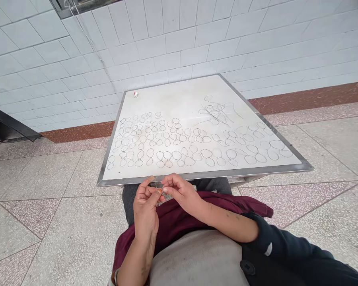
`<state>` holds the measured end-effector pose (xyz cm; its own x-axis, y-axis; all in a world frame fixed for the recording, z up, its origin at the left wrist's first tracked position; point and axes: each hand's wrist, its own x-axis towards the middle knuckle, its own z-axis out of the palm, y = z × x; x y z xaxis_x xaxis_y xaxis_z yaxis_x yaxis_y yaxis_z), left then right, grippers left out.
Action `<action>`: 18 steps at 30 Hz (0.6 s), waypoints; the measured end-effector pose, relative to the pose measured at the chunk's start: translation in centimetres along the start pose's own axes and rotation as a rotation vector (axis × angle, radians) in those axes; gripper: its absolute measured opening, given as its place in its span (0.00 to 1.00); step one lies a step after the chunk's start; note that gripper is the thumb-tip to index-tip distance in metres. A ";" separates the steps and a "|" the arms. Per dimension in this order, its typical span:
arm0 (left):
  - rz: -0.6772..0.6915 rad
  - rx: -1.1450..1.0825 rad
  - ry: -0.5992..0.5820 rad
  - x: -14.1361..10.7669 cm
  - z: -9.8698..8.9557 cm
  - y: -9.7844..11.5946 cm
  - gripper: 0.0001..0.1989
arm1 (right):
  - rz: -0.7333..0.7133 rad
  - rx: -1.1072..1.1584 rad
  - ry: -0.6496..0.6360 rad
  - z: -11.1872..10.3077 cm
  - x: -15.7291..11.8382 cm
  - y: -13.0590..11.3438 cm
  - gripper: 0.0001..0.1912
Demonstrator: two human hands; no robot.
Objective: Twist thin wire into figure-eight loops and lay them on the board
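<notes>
My left hand is raised in front of the table's near edge, its thumb and fingers pinching a thin wire. Beside it, my right hand grips the same wire between thumb and fingertips. Part of the wire arcs up between the two hands; the rest is hidden by my fingers. Beyond them, rows of thin wire figure-eight loops lie flat on the white tabletop. A loose tangle of wires sits toward the back right of the table.
A grey metal rim borders the tabletop. At its far left corner lies a small white-and-red object. The tiled wall stands right behind the table. Maroon cloth covers my lap below the hands.
</notes>
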<state>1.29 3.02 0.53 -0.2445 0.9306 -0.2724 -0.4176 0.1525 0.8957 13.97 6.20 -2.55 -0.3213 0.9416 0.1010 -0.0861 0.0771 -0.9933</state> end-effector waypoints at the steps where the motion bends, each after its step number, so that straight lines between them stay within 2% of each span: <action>1: -0.009 -0.009 -0.010 0.1 -0.1 0.0 0.25 | 0.005 0.049 -0.043 -0.2 0.2 0.1 0.09; 4: -0.045 -0.044 -0.034 0.1 -0.3 0.2 0.27 | -0.018 0.186 -0.110 -0.8 0.5 0.3 0.14; 9: -0.109 -0.083 -0.056 -0.2 -0.1 0.4 0.28 | -0.045 0.286 -0.092 -0.6 0.3 0.3 0.19; 18: -0.110 -0.073 -0.037 -0.2 0.2 -0.2 0.29 | -0.054 0.159 0.111 0.8 -0.7 0.7 0.13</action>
<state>1.57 2.85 0.51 -0.1614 0.9216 -0.3531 -0.5033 0.2309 0.8327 13.37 5.38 -3.28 -0.2070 0.9685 0.1382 -0.2511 0.0840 -0.9643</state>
